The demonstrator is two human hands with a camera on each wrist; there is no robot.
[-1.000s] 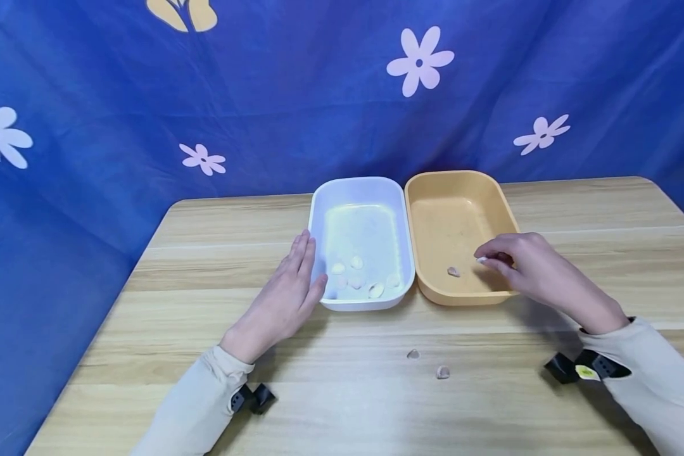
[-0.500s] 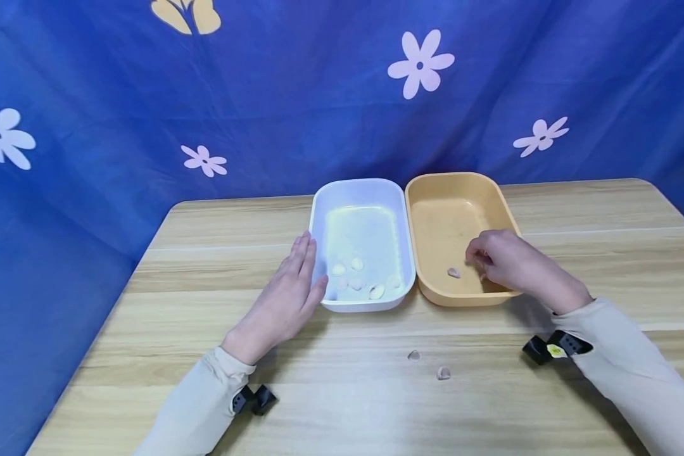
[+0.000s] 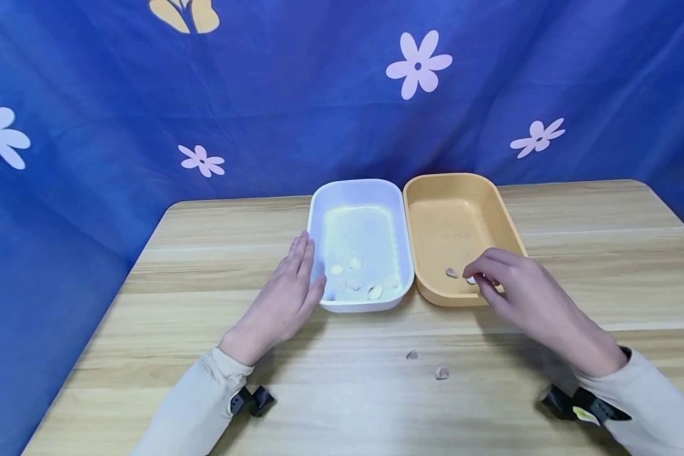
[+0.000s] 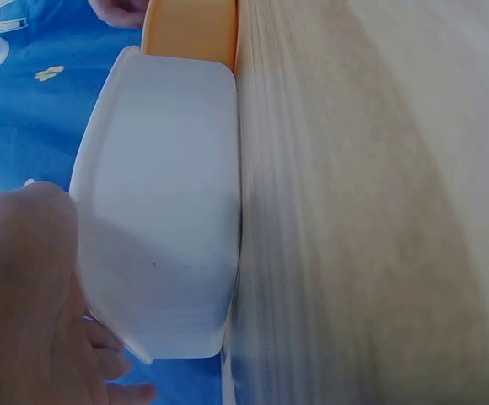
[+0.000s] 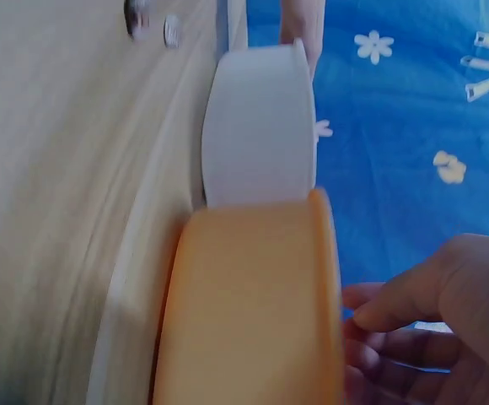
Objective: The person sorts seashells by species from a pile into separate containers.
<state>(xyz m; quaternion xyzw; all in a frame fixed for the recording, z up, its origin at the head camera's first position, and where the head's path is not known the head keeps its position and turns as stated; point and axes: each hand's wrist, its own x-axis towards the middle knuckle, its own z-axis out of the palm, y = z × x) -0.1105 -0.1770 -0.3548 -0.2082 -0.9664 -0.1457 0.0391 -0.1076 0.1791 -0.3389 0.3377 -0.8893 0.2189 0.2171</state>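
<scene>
My left hand [image 3: 279,291], fingers straight, rests at the left rim of the white tray [image 3: 313,209]. Inside that tray lie several pale seashells [image 3: 375,292]. Over the near right corner of the orange tray [image 3: 427,183] is my right hand [image 3: 515,288], thumb and index finger apart and loosely bent. A white seashell [image 3: 471,280] shows right beneath its fingertips; whether they touch it is hard to see. Just left of that lies a brownish seashell [image 3: 451,273] in the same tray. The right wrist view shows the bent fingers [image 5: 396,304] beyond the orange rim.
Two small brownish seashells, one farther [image 3: 413,355] and one nearer [image 3: 442,373], lie on the wood-grain table [image 3: 205,253] in front of the trays. The trays stand side by side near its back edge. A blue flowered cloth [image 3: 319,95] hangs behind.
My right hand went deeper into the orange tray with a white seashell, then drew back toward me, and a white seashell now shows below its fingers. My left hand has stayed put.
</scene>
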